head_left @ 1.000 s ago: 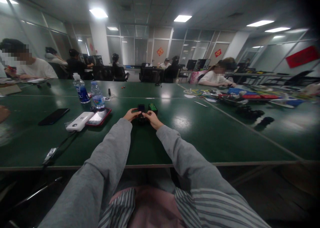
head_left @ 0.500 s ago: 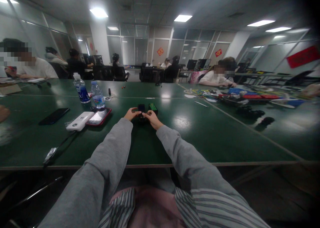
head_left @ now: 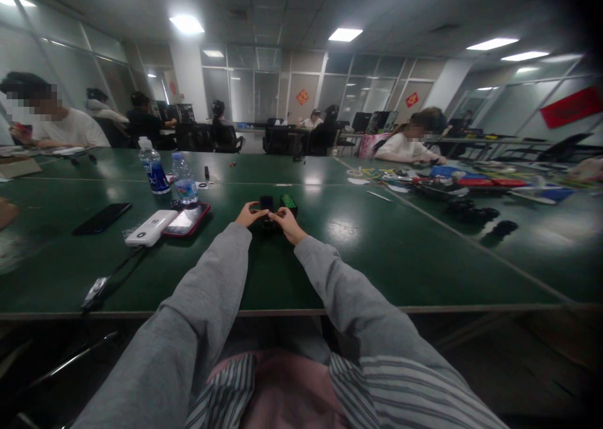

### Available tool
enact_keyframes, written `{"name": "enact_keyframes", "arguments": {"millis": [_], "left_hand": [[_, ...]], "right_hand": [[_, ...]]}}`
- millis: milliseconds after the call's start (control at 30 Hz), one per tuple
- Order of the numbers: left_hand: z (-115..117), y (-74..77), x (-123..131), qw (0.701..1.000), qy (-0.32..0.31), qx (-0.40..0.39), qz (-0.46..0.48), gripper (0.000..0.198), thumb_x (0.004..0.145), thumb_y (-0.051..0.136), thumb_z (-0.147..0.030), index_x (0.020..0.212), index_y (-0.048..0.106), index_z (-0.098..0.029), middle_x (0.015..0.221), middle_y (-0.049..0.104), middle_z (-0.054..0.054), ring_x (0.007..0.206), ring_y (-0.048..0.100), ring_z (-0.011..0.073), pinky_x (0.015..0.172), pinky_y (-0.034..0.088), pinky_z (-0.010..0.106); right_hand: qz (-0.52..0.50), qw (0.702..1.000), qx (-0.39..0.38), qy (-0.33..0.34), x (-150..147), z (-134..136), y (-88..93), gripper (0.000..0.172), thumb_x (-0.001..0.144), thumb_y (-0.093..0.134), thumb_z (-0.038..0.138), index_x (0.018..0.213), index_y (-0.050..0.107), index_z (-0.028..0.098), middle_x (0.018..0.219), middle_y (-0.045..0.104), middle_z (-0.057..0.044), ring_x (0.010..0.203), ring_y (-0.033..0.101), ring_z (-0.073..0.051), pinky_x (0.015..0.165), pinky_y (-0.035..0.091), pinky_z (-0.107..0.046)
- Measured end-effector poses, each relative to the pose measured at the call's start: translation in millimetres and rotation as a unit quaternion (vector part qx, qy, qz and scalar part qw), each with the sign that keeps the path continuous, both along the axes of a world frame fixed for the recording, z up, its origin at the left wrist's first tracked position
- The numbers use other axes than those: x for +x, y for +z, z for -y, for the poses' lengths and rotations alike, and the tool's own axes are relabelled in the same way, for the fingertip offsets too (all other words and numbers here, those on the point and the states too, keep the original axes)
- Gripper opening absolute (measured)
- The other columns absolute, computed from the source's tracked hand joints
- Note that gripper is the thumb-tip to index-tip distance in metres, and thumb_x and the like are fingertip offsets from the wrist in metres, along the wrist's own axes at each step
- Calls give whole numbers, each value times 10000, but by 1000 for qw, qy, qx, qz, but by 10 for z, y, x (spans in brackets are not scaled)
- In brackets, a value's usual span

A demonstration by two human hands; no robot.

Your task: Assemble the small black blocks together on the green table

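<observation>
My left hand [head_left: 249, 215] and my right hand [head_left: 288, 224] meet over the table, thumbs and fingers closed around a small black object [head_left: 268, 224]. Its kind is too dark and small to make out. Just behind the fingertips stands a dark box-like piece [head_left: 266, 201]; whether it is joined to the held object I cannot tell. Beside it, close to my right hand, is a small black box [head_left: 289, 203] showing green inside or on top.
Left on the green table [head_left: 377, 253] are two bottles [head_left: 154, 168], a white power bank [head_left: 151, 228] with a cable, a red-edged phone [head_left: 187, 220] and a black phone [head_left: 102, 218]. Tangled cables [head_left: 400, 176] and a pen [head_left: 379, 196] lie right. Other people sit around.
My hands stay at the same spot, with only a very slight shift of the fingers. The things on the table have not moved.
</observation>
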State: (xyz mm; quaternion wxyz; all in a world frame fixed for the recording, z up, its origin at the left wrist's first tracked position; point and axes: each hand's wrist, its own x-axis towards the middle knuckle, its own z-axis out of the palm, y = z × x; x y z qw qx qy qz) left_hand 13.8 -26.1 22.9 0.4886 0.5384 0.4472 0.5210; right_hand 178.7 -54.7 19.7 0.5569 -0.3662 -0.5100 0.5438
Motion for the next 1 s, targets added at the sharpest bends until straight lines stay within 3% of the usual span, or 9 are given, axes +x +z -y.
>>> {"name": "enact_keyframes", "arguments": {"millis": [367,533,733,1000], "left_hand": [[-40,-29,25,1000,24,-16,7,789,537,819,-360,1193,463,-105,972,619,124,847,624,186,854,463,385],[-34,-17,29,999,21,-10,-49,666,654,744,-378,1188,463,-96,964,621,124,842,620,175,835,478,364],[-87,-32,33,998,33,8,-52,331,818,581,-223,1124,510,-120,992,630,99,930,607,161,875,469,354],[-89,-22,50,998,37,-11,-55,381,816,526,-108,1195,485,-97,1087,616,139,1003,595,193,918,450,401]], "right_hand": [[-5,1000,2,19,-8,-4,-4,553,559,739,390,920,349,239,822,583,37,764,582,-114,727,432,-254],[45,999,1,-31,-51,-7,6,536,605,689,443,951,337,234,802,551,43,745,552,-107,716,424,-247],[128,988,0,-83,-144,-27,48,531,667,629,472,1025,334,213,855,522,9,768,540,-123,732,430,-263],[207,970,4,-130,-251,-167,-2,514,750,552,485,1119,370,176,1021,561,-73,900,560,-151,832,422,-286]]}}
